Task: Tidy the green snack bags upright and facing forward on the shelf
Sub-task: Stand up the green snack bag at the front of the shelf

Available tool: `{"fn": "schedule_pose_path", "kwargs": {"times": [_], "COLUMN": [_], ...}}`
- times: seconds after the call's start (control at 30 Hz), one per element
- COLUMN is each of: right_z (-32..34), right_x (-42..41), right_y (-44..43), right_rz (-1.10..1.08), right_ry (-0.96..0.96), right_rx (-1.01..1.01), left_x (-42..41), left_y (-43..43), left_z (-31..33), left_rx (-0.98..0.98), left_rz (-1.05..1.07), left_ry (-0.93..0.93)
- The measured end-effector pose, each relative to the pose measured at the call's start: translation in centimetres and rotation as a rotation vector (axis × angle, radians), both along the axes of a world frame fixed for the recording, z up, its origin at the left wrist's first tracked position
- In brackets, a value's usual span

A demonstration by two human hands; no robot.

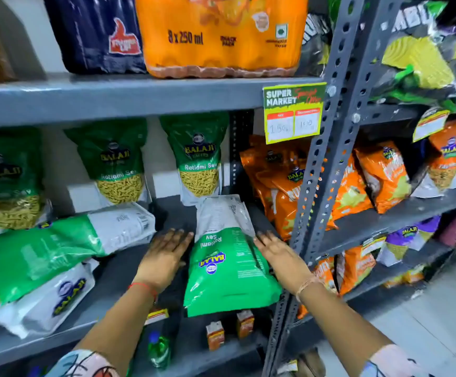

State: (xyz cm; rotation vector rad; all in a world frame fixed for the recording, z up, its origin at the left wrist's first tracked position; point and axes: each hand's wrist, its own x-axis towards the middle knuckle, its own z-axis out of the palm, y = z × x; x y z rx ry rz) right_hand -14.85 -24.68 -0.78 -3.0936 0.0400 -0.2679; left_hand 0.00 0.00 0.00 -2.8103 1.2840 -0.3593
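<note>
A green and white snack bag (226, 257) lies flat on the grey shelf (128, 270), back side up, its green end hanging over the front edge. My left hand (164, 257) rests flat beside its left edge, fingers spread. My right hand (278, 254) touches its right edge, fingers apart. Three green bags stand upright at the back, facing forward: one at the left (6, 178), one in the middle (115, 161), one at the right (198, 156). Two more green bags lie toppled at the left, one (66, 240) on top of the other (44, 297).
A grey perforated upright post (324, 170) stands just right of my right hand. Orange snack bags (281, 183) fill the shelf beyond it. A yellow price tag (293, 112) hangs from the shelf above. Small cartons (229, 329) and a green bottle (158, 349) sit on the shelf below.
</note>
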Motion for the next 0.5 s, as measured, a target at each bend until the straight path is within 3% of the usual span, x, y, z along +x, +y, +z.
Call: {"fn": "schedule_pose_path", "kwargs": {"times": [0.1,0.2,0.3,0.5], "right_z": [-1.4,-1.6,-2.0,0.5], "right_x": [0.6,0.8,0.8,0.1], "right_y": [-1.1,-1.7,-1.7,0.2], "right_rz": [-0.023,0.085,0.118,-0.034], "right_ry": [-0.066,-0.071,-0.034,-0.174], "right_rx": [-0.027,0.031,0.063,0.696], "left_x": [0.6,0.8,0.6,0.7], "left_y": [-0.7,-1.1,-1.5,-1.3], "left_z": [-1.3,-1.9,-2.5,-1.1], "left_rx": [-0.103,-0.077,-0.117,-0.263], "left_rz": [-0.043,-0.044,-0.024,-0.096], "left_ry": [0.035,0.046,0.21,0.289]}}
